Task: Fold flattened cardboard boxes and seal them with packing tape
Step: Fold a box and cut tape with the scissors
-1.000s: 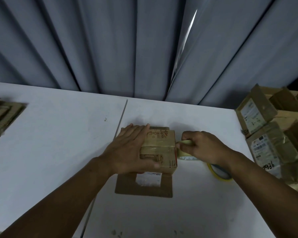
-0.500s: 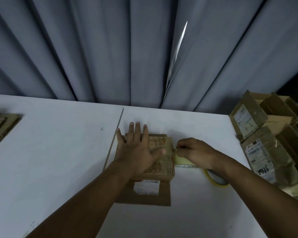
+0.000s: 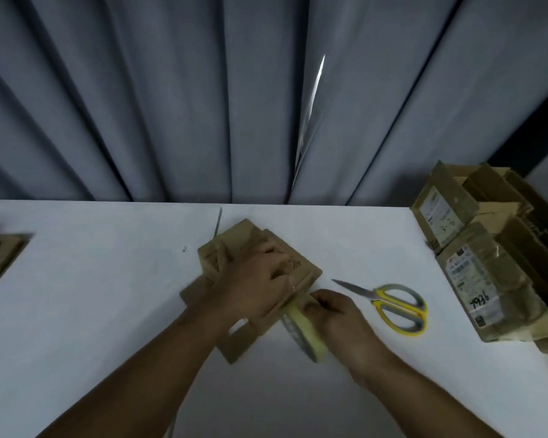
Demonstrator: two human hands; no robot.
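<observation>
Small brown cardboard box (image 3: 302,268) lies centre of the white worktop (image 3: 108,295), left hand (image 3: 253,279) spread flat on its top, right hand (image 3: 334,314) gripping the yellowish packing-tape roll (image 3: 302,330) at its near edge. Press the flaps shut and draw the tape taut, straight along the seam

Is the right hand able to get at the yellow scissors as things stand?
Probably yes, once freed. The scissors lie on the table just right of the right hand, nothing between them. But that hand grips the tape roll, so it would have to let go first.
</observation>
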